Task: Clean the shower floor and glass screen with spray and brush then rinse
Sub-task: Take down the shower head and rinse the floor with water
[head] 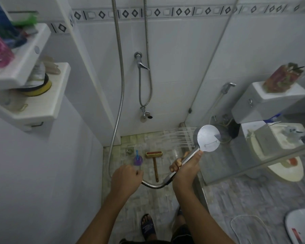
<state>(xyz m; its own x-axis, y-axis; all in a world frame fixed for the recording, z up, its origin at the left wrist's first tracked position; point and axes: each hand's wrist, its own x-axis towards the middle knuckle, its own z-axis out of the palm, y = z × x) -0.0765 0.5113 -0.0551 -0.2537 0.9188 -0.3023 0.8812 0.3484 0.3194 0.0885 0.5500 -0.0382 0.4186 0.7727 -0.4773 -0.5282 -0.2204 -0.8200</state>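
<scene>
**tilefan22:** ok so where's everything sitting compared to the drain (pixel 129 151) on the shower floor (pixel 148 199)?

**mopguy:** the brush (pixel 154 154) is lying flat just right of the drain, with its wooden handle pointing back toward the person. The purple thing with the blue top is standing right beside the drain on the near side. I'm guessing that's the spray bottle (pixel 138 159), but it's kinda blurry so not 100%.

**tilefan22:** and the hands?

**mopguy:** they're working apart. The right hand (pixel 183 168) is wrapping its fingers round the handle of the shower head (pixel 208 138), holding it up well right of the drain. The left hand (pixel 126 176) is clamping the metal hose (pixel 151 184), nearer the person than the drain. Water (pixel 176 136) is shooting out of the head leftward, back toward the drain side. The glass screen (pixel 236 103) is standing farther right of the drain than the brush, with the head's disc overlapping its edge.
</scene>
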